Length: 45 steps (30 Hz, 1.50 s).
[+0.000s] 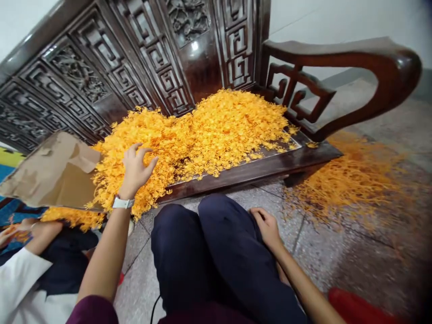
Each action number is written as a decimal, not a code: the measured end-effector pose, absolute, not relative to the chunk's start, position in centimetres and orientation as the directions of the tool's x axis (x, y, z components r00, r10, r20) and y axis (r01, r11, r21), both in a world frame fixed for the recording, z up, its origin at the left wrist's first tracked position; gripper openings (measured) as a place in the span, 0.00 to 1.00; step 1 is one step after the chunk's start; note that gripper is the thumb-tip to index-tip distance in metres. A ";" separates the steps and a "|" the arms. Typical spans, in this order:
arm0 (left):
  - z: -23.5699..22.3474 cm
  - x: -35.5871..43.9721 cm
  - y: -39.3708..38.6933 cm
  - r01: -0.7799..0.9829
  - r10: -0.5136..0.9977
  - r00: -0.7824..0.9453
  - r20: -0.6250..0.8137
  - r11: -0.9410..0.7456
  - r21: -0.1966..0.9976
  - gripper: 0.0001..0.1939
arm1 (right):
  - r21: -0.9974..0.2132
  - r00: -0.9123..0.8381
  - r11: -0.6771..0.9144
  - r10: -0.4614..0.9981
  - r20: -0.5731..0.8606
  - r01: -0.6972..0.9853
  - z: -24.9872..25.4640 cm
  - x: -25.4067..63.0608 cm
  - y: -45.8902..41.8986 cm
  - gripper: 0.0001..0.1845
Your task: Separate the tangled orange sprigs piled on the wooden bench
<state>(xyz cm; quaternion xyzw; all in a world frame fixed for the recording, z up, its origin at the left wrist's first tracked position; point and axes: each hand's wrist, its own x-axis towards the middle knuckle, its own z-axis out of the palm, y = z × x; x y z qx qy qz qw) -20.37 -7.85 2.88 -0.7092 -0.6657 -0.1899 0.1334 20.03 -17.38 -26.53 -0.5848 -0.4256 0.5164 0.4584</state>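
Note:
My left hand (136,167), with a white wristband (123,203) at the wrist, hovers over or just touches the near left side of a large heap of small orange-yellow plastic flower pieces (232,126). Its fingers are spread and nothing shows between them. The heap covers most of the seat of a dark carved wooden bench (236,177). Beside my right knee rests my right hand (267,226), low against the dark trousers (229,234). Its fingers lie loosely apart along the leg, and I see nothing in them.
A torn cardboard piece (50,171) leans at the left of the heap. Next to it sits another person in a white sleeve (20,274), their hands holding orange pieces. Orange stems (340,184) lie piled on the floor at right, by the curved armrest (381,85). Something red (357,306) is at lower right.

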 end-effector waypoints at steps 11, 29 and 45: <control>-0.9 -27.4 -11.9 0.976 0.932 -0.188 0.310 0.143 0.163 0.67 | -0.942 -0.435 0.306 0.836 0.334 -0.135 -10.6 2.3 -12.7 0.10; -4.8 -29.4 -9.1 0.954 0.849 -0.270 0.455 0.173 0.243 0.65 | -0.829 0.037 0.209 0.974 0.222 -0.520 -5.7 -11.3 -2.7 0.16; 0.2 -25.2 -9.1 0.901 0.700 -0.433 0.568 0.314 0.300 0.47 | -0.227 -0.112 -0.175 0.958 -0.264 -0.958 -4.4 1.5 -5.9 0.16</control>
